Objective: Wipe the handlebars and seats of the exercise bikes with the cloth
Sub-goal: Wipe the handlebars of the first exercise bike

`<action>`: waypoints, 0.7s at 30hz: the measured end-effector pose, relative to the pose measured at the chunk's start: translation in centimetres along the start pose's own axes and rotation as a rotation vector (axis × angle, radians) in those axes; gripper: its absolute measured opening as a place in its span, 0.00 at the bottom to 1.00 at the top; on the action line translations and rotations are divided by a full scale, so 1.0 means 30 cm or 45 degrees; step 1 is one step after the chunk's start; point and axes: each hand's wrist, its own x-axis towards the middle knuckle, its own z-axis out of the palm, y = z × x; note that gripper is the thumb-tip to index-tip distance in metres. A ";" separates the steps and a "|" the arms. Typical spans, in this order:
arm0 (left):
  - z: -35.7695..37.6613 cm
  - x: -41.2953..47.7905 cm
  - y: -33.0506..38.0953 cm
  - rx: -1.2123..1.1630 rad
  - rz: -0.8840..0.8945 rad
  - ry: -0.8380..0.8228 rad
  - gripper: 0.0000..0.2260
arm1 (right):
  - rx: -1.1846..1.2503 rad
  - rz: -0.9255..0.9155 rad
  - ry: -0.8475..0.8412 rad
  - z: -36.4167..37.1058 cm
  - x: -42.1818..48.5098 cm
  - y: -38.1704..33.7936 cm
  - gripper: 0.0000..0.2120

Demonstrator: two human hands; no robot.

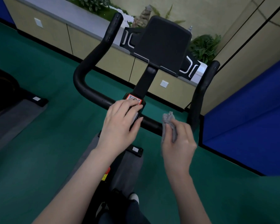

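— Cloth (169,125): where is it, and why bunched up?
— The person's right hand (179,143) pinches it, grey and crumpled, with thumb and curled fingers (187,132) closed round it. It is right at the crossbar of the handlebars (152,124), right of centre. A wad likely rubs the tube better, but contact is unclear.
— And the left hand (121,123)?
— It rests on the centre stem (144,84), fingers relaxed and nearly straight, holding nothing. It probably braces the person.
— Any writing?
— A red-bordered sticker (133,99) with a QR code sits partly under the fingertips, and its text is too small to read. No seat is in view.
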 end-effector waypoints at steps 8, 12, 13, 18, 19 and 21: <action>0.010 -0.002 -0.008 0.013 0.002 0.019 0.14 | -0.008 0.026 0.070 -0.030 -0.005 0.075 0.06; 0.007 -0.004 -0.010 0.037 0.016 0.021 0.14 | 0.077 -0.113 -0.005 0.021 -0.022 0.007 0.07; 0.006 -0.003 -0.009 0.037 0.019 0.011 0.14 | 0.099 -0.151 -0.035 0.030 -0.022 -0.001 0.07; 0.000 -0.002 -0.004 0.023 -0.006 -0.003 0.14 | 0.132 -0.114 0.060 0.010 -0.045 0.049 0.08; 0.002 -0.001 -0.003 0.022 -0.012 0.000 0.14 | 0.150 -0.072 0.099 0.009 -0.055 0.056 0.08; 0.003 -0.001 -0.001 0.015 -0.019 -0.001 0.14 | 0.187 0.009 0.158 0.020 -0.077 0.051 0.09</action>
